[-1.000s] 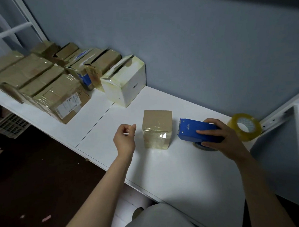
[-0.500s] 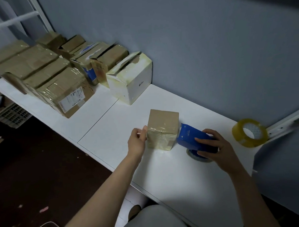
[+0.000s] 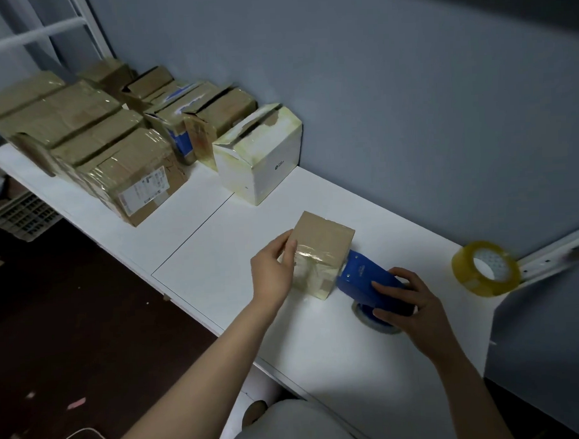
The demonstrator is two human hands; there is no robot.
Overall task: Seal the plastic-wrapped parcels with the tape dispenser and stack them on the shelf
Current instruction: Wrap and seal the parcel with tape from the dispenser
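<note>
The small parcel (image 3: 325, 241) stands on the white shelf (image 3: 216, 242) at centre frame, brown card under glossy plastic wrap. The left hand (image 3: 274, 273) grips its left edge, thumb on the near face, fingers curled over the top corner. The right hand (image 3: 414, 300) grips the blue tape dispenser (image 3: 363, 277) at centre right; the dispenser's front end meets the parcel's right face. A spare tape roll (image 3: 486, 268) lies at the right edge. Wrapped parcels (image 3: 95, 138) and a white box (image 3: 258, 154) occupy the upper left.
</note>
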